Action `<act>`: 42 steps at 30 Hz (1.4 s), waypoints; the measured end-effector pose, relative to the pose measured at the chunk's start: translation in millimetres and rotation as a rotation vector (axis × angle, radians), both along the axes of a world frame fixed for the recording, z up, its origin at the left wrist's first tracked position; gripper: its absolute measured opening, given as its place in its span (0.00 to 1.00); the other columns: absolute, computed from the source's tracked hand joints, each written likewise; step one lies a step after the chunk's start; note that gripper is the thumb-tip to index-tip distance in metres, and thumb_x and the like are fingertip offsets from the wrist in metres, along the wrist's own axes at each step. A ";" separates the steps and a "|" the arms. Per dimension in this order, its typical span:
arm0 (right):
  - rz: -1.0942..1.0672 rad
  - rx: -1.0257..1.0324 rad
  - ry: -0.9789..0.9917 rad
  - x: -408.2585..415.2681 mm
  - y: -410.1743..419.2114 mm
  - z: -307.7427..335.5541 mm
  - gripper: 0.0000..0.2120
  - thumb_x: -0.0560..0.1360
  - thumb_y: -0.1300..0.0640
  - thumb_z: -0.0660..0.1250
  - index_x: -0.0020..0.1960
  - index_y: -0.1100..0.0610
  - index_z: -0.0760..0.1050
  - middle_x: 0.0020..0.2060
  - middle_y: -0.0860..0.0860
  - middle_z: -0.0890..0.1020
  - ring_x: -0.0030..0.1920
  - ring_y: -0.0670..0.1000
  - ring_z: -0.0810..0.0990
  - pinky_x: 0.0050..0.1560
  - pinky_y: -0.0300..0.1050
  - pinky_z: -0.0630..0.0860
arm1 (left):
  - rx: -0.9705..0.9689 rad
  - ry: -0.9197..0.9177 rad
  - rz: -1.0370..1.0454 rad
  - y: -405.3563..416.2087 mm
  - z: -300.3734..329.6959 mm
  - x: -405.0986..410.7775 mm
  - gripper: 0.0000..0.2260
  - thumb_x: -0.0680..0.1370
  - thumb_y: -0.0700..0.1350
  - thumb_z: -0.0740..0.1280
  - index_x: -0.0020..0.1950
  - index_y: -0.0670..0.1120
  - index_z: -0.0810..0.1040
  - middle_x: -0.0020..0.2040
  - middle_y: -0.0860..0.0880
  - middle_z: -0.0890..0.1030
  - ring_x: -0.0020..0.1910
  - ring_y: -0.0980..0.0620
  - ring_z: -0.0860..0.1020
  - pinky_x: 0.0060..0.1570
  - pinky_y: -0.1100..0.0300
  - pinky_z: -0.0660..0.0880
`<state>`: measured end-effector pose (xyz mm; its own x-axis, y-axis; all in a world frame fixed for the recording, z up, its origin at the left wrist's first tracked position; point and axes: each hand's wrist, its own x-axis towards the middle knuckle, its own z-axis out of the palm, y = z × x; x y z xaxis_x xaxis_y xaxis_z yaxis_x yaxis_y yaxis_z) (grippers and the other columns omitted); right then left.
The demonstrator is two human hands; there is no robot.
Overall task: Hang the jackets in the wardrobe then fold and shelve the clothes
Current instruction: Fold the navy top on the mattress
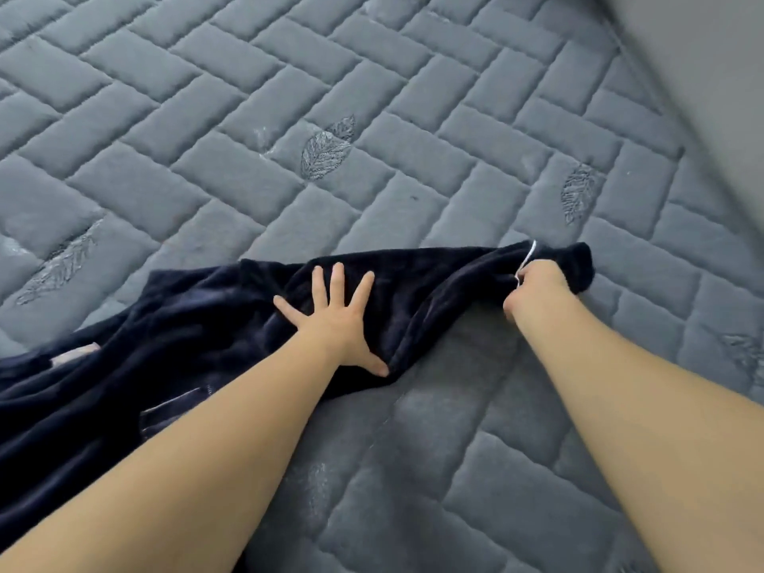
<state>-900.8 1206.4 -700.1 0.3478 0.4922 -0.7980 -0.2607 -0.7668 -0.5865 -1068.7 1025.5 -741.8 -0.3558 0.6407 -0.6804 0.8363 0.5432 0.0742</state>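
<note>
A dark navy fleece garment (173, 337) lies spread over the grey quilted bed cover (289, 117), running from the lower left toward the middle right. My left hand (335, 320) presses flat on it with fingers spread wide. My right hand (537, 287) grips the garment's far right end in a fist, with a thin white cord (527, 258) showing beside the knuckles. The cloth between the two hands is pulled taut in a ridge. No wardrobe or jackets are in view.
The quilted cover has a brick pattern and stitched leaf motifs (326, 148). A pale grey wall or headboard (711, 55) rises at the top right, where the bed ends.
</note>
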 end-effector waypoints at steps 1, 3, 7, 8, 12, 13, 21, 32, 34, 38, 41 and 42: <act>-0.066 0.029 -0.002 7.6 12.1 0.8 0.09 0.70 0.64 0.60 0.47 0.54 0.73 0.44 0.46 0.77 0.34 0.48 0.73 0.28 0.36 0.72 | 0.001 0.025 -0.037 0.7 0.1 2.3 0.67 0.54 0.75 0.74 0.72 0.64 0.25 0.74 0.50 0.22 0.71 0.41 0.20 0.54 0.19 0.31; -0.122 0.107 -0.004 27.7 33.2 7.6 0.07 0.66 0.67 0.57 0.37 0.56 0.68 0.35 0.48 0.71 0.31 0.49 0.69 0.26 0.39 0.74 | 0.093 0.030 -0.232 -1.3 0.2 7.1 0.65 0.54 0.78 0.70 0.72 0.66 0.24 0.73 0.51 0.22 0.71 0.43 0.20 0.53 0.20 0.28; -0.094 0.058 -0.167 76.0 53.9 22.9 0.14 0.74 0.60 0.58 0.57 0.52 0.76 0.53 0.48 0.79 0.45 0.53 0.78 0.34 0.44 0.78 | 0.111 -0.246 -0.541 6.7 1.4 35.6 0.48 0.61 0.81 0.59 0.69 0.76 0.30 0.75 0.58 0.25 0.68 0.52 0.18 0.54 0.25 0.23; -0.069 0.056 -0.252 83.2 55.1 20.6 0.18 0.79 0.57 0.57 0.68 0.52 0.71 0.64 0.50 0.76 0.57 0.54 0.78 0.46 0.48 0.78 | 0.099 -0.292 -0.463 16.9 2.2 44.2 0.42 0.63 0.82 0.54 0.69 0.78 0.32 0.76 0.59 0.27 0.68 0.54 0.19 0.56 0.25 0.23; 0.383 0.280 -0.980 83.3 23.9 -3.0 0.31 0.77 0.54 0.61 0.78 0.52 0.56 0.76 0.55 0.60 0.73 0.58 0.64 0.73 0.59 0.56 | 0.054 -0.214 -0.061 64.6 -0.8 69.5 0.44 0.64 0.82 0.50 0.72 0.70 0.30 0.74 0.58 0.24 0.70 0.51 0.19 0.56 0.24 0.25; 0.722 0.435 -1.170 82.9 11.7 -17.0 0.32 0.76 0.52 0.60 0.78 0.52 0.55 0.77 0.56 0.58 0.75 0.59 0.60 0.75 0.64 0.49 | 0.005 -0.149 -0.079 71.0 -5.1 74.6 0.51 0.62 0.83 0.54 0.71 0.68 0.25 0.72 0.57 0.20 0.68 0.49 0.17 0.52 0.23 0.24; 1.586 0.487 -1.476 112.2 -7.6 -91.4 0.35 0.78 0.33 0.39 0.80 0.47 0.40 0.79 0.54 0.38 0.78 0.61 0.36 0.71 0.69 0.29 | -0.066 -0.111 -0.060 75.2 -21.2 78.2 0.65 0.44 0.86 0.57 0.62 0.67 0.15 0.63 0.55 0.12 0.62 0.48 0.12 0.49 0.22 0.23; 1.286 0.251 -1.331 149.1 10.1 -86.4 0.32 0.79 0.34 0.38 0.80 0.43 0.41 0.80 0.48 0.42 0.79 0.57 0.39 0.68 0.77 0.35 | -0.126 -0.092 -0.067 79.6 -16.1 79.7 0.66 0.43 0.87 0.56 0.64 0.67 0.16 0.65 0.54 0.13 0.62 0.47 0.12 0.48 0.23 0.24; 1.200 0.193 -1.325 147.6 11.9 -81.6 0.32 0.80 0.36 0.39 0.80 0.46 0.41 0.80 0.49 0.40 0.79 0.56 0.38 0.69 0.77 0.37 | -0.131 -0.084 -0.069 80.3 -14.3 80.6 0.66 0.43 0.87 0.56 0.64 0.66 0.16 0.65 0.54 0.13 0.62 0.46 0.12 0.50 0.22 0.25; 1.398 0.620 -1.349 119.7 -2.8 -75.3 0.33 0.80 0.43 0.49 0.80 0.56 0.51 0.80 0.55 0.49 0.79 0.58 0.48 0.73 0.68 0.36 | -0.120 -0.066 -0.078 79.5 -16.7 80.8 0.66 0.44 0.87 0.56 0.64 0.65 0.15 0.65 0.53 0.13 0.63 0.46 0.13 0.51 0.21 0.26; 1.724 0.739 -1.314 118.8 -25.3 -90.5 0.32 0.80 0.40 0.44 0.80 0.53 0.50 0.80 0.54 0.48 0.80 0.54 0.47 0.75 0.65 0.40 | -0.104 -0.053 -0.083 78.5 -20.0 81.7 0.66 0.43 0.87 0.55 0.64 0.65 0.15 0.65 0.53 0.13 0.63 0.46 0.13 0.51 0.21 0.26; 1.715 0.726 -1.322 122.1 -24.1 -96.9 0.32 0.80 0.39 0.44 0.81 0.52 0.48 0.80 0.53 0.47 0.80 0.53 0.45 0.75 0.67 0.40 | -0.089 -0.038 -0.093 77.7 -23.8 81.4 0.66 0.43 0.87 0.55 0.64 0.65 0.16 0.65 0.53 0.13 0.63 0.46 0.13 0.50 0.21 0.25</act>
